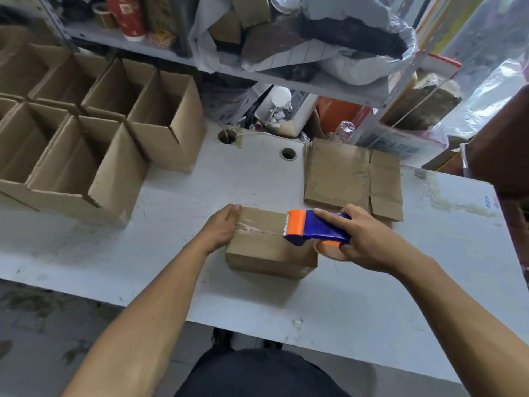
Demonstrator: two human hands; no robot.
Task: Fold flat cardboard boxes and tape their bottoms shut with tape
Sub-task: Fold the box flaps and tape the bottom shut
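On the box (269,247), left hand (220,227) presses open-fingered while right hand (363,239) grips the tape dispenser (315,227).

Packing or stockroom workspace: scuffed white worktable (183,270), rows of made-up open cardboard boxes (86,133) at left, flat box blanks (352,176) stacked at right, metal shelving (171,53) behind crammed with bags, cartons and cups, bare concrete floor (37,325).
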